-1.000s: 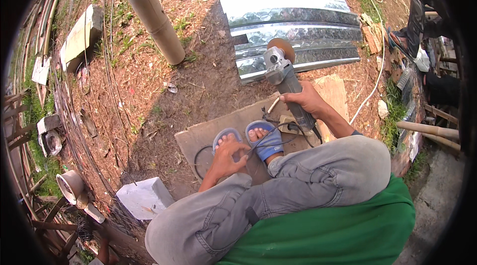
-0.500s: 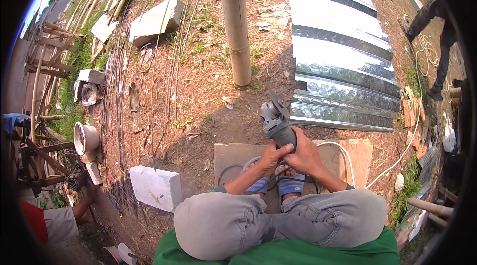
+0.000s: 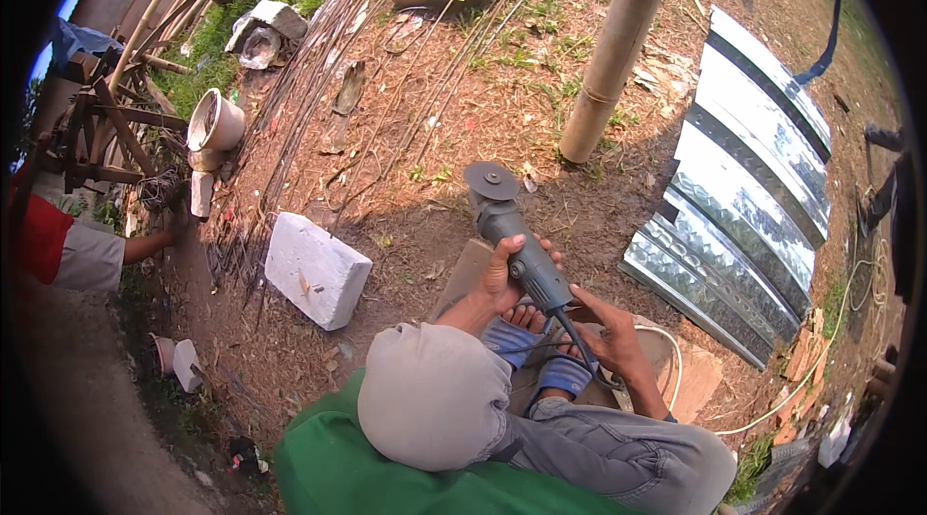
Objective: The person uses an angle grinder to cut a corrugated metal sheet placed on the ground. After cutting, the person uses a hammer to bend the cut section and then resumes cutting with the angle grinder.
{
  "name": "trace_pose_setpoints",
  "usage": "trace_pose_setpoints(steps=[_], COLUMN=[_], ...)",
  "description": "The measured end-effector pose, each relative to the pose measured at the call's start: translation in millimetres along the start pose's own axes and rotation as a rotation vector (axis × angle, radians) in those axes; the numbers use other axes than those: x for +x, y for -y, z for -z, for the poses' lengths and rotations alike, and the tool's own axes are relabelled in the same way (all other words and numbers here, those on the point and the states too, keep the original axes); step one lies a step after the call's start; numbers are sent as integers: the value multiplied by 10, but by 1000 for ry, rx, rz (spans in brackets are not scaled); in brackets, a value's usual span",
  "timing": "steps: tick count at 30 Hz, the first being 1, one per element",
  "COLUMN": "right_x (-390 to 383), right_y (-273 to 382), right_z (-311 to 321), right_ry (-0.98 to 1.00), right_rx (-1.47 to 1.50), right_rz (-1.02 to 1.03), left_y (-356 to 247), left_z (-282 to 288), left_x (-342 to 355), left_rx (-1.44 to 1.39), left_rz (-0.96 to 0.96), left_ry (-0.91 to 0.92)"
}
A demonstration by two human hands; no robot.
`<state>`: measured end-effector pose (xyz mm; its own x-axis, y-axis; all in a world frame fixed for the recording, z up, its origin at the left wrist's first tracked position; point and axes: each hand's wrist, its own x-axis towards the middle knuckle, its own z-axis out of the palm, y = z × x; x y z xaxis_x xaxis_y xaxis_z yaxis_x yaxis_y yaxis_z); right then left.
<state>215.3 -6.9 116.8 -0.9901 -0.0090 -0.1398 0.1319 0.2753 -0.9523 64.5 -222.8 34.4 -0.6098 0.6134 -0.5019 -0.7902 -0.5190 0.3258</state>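
My left hand (image 3: pixel 500 281) is wrapped round the grey body of an angle grinder (image 3: pixel 533 262). A disc (image 3: pixel 492 181) faces upward at the grinder's far end, which points away from me. Close to the grinder's rear end, my right hand (image 3: pixel 618 341) has its fingers apart beside the power cord (image 3: pixel 577 334). Whether its fingertips touch the tool or the cord is hard to tell. Under the grinder are my feet in blue striped sandals (image 3: pixel 560 377), on a brown board (image 3: pixel 697 382) that my legs partly hide.
Shiny corrugated metal sheets (image 3: pixel 739 196) lie at right, with a bamboo post (image 3: pixel 618 52) standing to their left. A white block (image 3: pixel 317 272), thin rods (image 3: pixel 386 61) and a bucket (image 3: pixel 216 121) are at left. Another person's arm (image 3: pixel 147 247) shows at far left. A pale cable (image 3: pixel 787 399) crosses at right.
My view has turned left. The grinder has tilted so its disc shows face-up. My left hand now grips its body, while my right hand has moved off the handle toward the cord end.
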Motion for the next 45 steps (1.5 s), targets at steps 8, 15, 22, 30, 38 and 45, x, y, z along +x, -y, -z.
trace_pose_setpoints(steps=[8, 15, 22, 30, 38, 45], right_x=[4, -16, -2, -9, 252, 681], right_y=[-119, -108, -129, -244, -52, 42], right_z=[-45, -198, -327, -95, -154, -519], right_ry=[-83, -107, -126, -56, 63, 170], right_rx=[-168, 7, 402, -840, 807, 78], right_rz=[15, -109, -162, 512, -235, -340], left_y=[209, 151, 143, 115, 96, -51], left_z=[-23, -81, -168, -222, 55, 46], left_x=[-58, -96, -117, -100, -52, -63], left_rx=[-105, -70, -121, -81, 2, 45], left_rz=[90, 183, 127, 120, 71, 13], left_ry=[-5, 20, 80, 44, 74, 128])
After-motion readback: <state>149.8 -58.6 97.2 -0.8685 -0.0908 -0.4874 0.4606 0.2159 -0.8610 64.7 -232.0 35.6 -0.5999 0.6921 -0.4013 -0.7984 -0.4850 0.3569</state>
